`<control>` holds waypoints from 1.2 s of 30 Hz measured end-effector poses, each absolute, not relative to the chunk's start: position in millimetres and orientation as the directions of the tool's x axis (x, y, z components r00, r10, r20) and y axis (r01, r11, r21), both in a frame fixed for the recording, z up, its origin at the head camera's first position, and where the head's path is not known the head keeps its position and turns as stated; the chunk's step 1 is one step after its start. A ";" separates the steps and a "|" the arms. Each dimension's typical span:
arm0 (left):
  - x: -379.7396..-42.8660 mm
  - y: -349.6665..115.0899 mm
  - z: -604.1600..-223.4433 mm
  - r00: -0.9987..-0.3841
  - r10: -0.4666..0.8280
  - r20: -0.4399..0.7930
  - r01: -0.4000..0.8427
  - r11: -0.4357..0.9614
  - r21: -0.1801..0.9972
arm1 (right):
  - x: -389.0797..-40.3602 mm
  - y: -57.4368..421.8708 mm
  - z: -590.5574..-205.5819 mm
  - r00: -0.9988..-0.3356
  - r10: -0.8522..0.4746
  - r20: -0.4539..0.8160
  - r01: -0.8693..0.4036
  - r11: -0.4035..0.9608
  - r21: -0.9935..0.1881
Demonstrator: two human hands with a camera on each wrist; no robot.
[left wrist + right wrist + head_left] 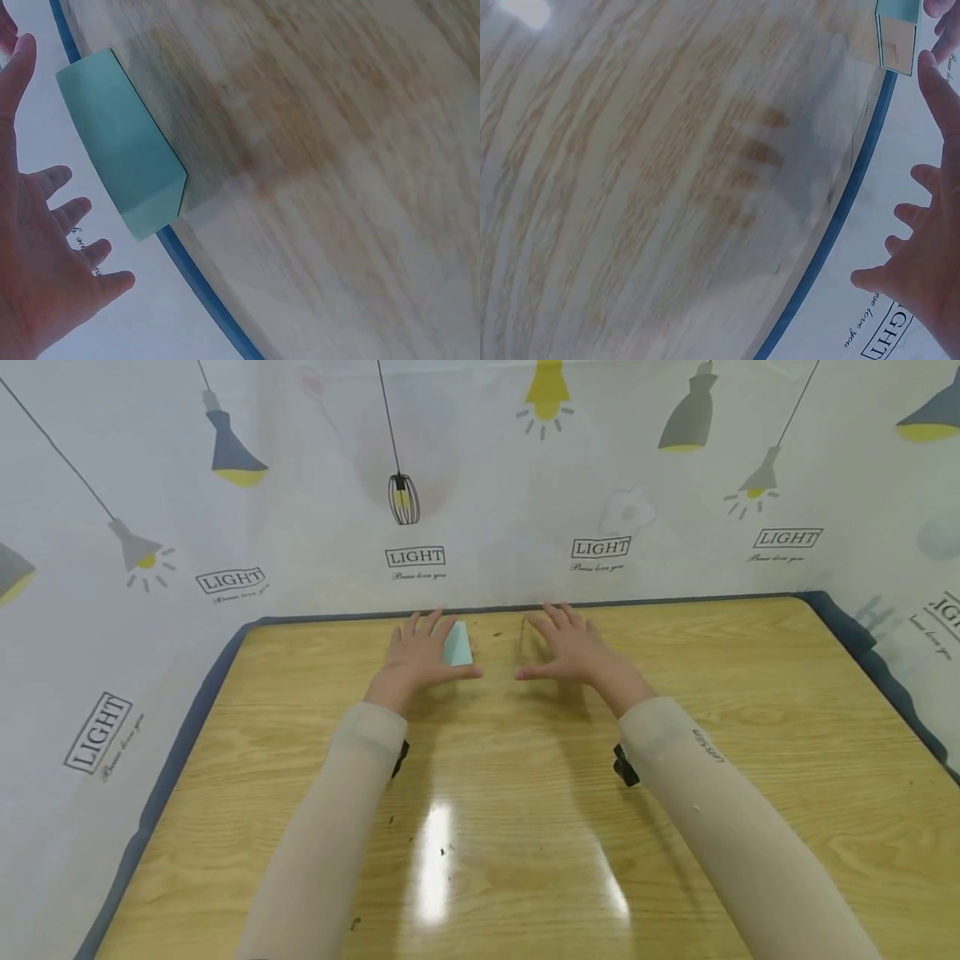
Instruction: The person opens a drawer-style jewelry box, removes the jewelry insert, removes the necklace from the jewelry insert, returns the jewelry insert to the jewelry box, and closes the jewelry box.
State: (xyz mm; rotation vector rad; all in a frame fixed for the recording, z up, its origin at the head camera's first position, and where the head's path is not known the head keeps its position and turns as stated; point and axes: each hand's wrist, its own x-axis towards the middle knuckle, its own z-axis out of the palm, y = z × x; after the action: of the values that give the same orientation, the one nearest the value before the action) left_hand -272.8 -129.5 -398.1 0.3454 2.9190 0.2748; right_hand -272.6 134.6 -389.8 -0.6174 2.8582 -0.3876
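A small mint-green box-like piece (459, 647) stands near the far edge of the table, partly hidden by my left hand (417, 653). That hand is just left of it, fingers spread and thumb stretched to the right below it. In the left wrist view the piece (120, 142) shows a long smooth face with a slanted end, apart from the fingers. Its end (898, 46) in the right wrist view has green edges around a pale panel with a small mark. To the right, my right hand (576, 653) has its fingers spread, holding nothing.
The wood-grain table (517, 827) has a dark blue border (675, 602) along its back and sides. Behind it hangs a white cloth (510, 502) printed with lamps and "LIGHT" labels. Small dark specks (442, 852) lie on the tabletop.
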 end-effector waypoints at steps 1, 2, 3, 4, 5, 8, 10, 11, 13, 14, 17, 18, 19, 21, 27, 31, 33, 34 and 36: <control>-272.4 -130.2 -397.9 -0.955 0.247 -0.167 0.211 0.955 0.208 | -273.0 133.8 -390.0 -0.893 -0.431 -0.129 -0.382 0.878 -0.287; -272.1 -130.7 -397.7 -0.954 0.247 -0.170 0.210 0.955 0.211 | -273.4 132.9 -390.2 -0.891 -0.435 -0.128 -0.388 0.878 -0.280; -271.8 -131.4 -397.5 -0.954 0.247 -0.169 0.209 0.954 0.214 | -273.7 132.0 -390.4 -0.890 -0.438 -0.126 -0.392 0.877 -0.279; -271.0 -131.9 -396.9 -0.954 0.247 -0.170 0.208 0.954 0.217 | -274.0 131.2 -390.5 -0.889 -0.440 -0.125 -0.395 0.876 -0.276; -270.6 -132.3 -396.7 -0.954 0.247 -0.170 0.208 0.954 0.217 | -273.9 130.3 -390.5 -0.888 -0.443 -0.124 -0.399 0.875 -0.275; -269.2 -133.8 -396.1 -0.954 0.245 -0.174 0.204 0.953 0.223 | -274.2 128.1 -391.3 -0.883 -0.453 -0.124 -0.408 0.871 -0.273; -268.1 -134.4 -396.5 -0.954 0.245 -0.173 0.204 0.952 0.227 | -273.7 127.1 -391.3 -0.881 -0.457 -0.126 -0.411 0.869 -0.276; -268.2 -134.8 -397.2 -0.954 0.246 -0.171 0.204 0.952 0.230 | -273.6 126.6 -391.5 -0.880 -0.459 -0.126 -0.413 0.868 -0.275; -267.3 -135.4 -397.7 -0.955 0.244 -0.171 0.202 0.951 0.234 | -273.7 125.8 -392.0 -0.878 -0.461 -0.131 -0.415 0.868 -0.273; -267.1 -135.7 -398.2 -0.955 0.245 -0.169 0.202 0.951 0.236 | -273.3 125.4 -392.1 -0.877 -0.462 -0.134 -0.415 0.868 -0.271; -266.3 -136.9 -399.5 -0.955 0.239 -0.174 0.193 0.950 0.247 | -272.5 124.4 -392.9 -0.873 -0.469 -0.136 -0.421 0.864 -0.275; -266.0 -137.4 -399.9 -0.955 0.237 -0.177 0.188 0.949 0.253 | -272.1 124.2 -392.8 -0.871 -0.472 -0.138 -0.424 0.862 -0.278; -266.2 -137.9 -400.8 -0.955 0.235 -0.180 0.185 0.948 0.258 | -271.5 124.0 -392.7 -0.869 -0.475 -0.136 -0.425 0.859 -0.285; -266.0 -138.8 -402.0 -0.955 0.229 -0.187 0.174 0.947 0.270 | -270.5 123.5 -392.4 -0.865 -0.482 -0.139 -0.429 0.854 -0.294; -265.3 -139.6 -401.6 -0.954 0.220 -0.201 0.154 0.942 0.299 | -268.9 121.4 -392.4 -0.855 -0.496 -0.148 -0.428 0.839 -0.337; -264.8 -138.9 -399.1 -0.952 0.222 -0.209 0.151 0.939 0.309 | -268.3 119.9 -393.5 -0.854 -0.500 -0.143 -0.423 0.828 -0.367; -264.7 -138.8 -398.1 -0.951 0.224 -0.214 0.148 0.936 0.321 | -267.9 119.1 -393.9 -0.854 -0.500 -0.146 -0.416 0.824 -0.385; -264.6 -138.9 -397.6 -0.950 0.225 -0.216 0.147 0.934 0.326 | -268.0 118.6 -394.5 -0.853 -0.500 -0.147 -0.414 0.822 -0.390; -264.3 -138.9 -396.9 -0.949 0.231 -0.216 0.149 0.928 0.340 | -268.1 117.5 -395.7 -0.853 -0.499 -0.152 -0.409 0.821 -0.399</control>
State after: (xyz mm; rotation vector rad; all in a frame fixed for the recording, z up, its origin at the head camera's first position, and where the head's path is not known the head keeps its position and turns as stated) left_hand -264.3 -138.9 -396.9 0.2838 2.8332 0.4714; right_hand -268.1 117.5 -395.7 -0.6988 2.7547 -0.5212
